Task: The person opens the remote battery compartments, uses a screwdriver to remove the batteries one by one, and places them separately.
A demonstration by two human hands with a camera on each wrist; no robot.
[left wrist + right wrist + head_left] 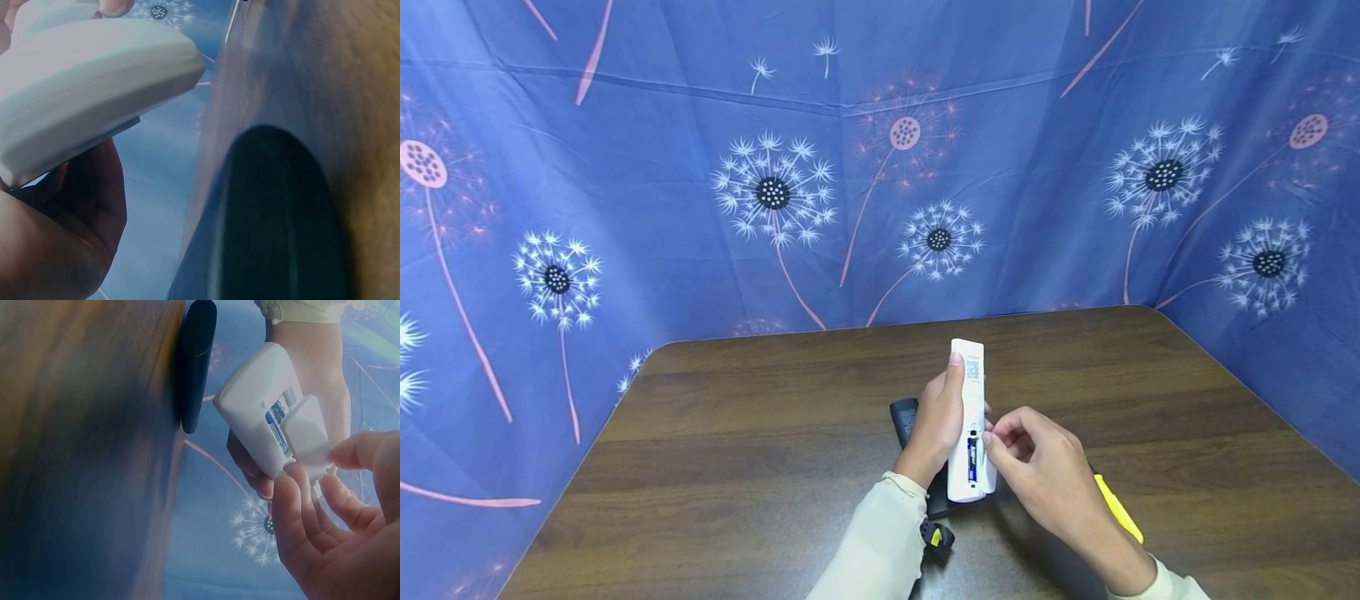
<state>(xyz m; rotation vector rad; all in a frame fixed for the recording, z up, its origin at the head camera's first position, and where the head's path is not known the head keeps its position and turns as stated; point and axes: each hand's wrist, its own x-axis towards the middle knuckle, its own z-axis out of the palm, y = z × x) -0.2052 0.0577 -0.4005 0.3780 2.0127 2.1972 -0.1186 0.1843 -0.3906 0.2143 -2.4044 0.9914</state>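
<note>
My left hand (pixel 934 425) grips a white remote (pixel 968 396), its back turned up and its long side upright in the head view. A blue battery (pixel 972 460) shows in the uncovered slot of its battery compartment. With thumb and fingers, my right hand (pixel 1048 471) pinches a small white cover (pixel 306 434) at the right side of that slot. The right wrist view shows the cover tilted beside the battery (pixel 277 425). In the left wrist view, the end of the remote (pixel 100 87) hangs above my left hand (pixel 69 231).
A black remote (pixel 905 418) lies on the brown wooden table (pixel 737 458), partly under my left hand and the white remote. Nearer sits a small black object with a yellow mark (pixel 937 537). A yellow-handled item (pixel 1118 508) lies behind my right wrist. Blue patterned cloth (pixel 850 167) hangs around the table.
</note>
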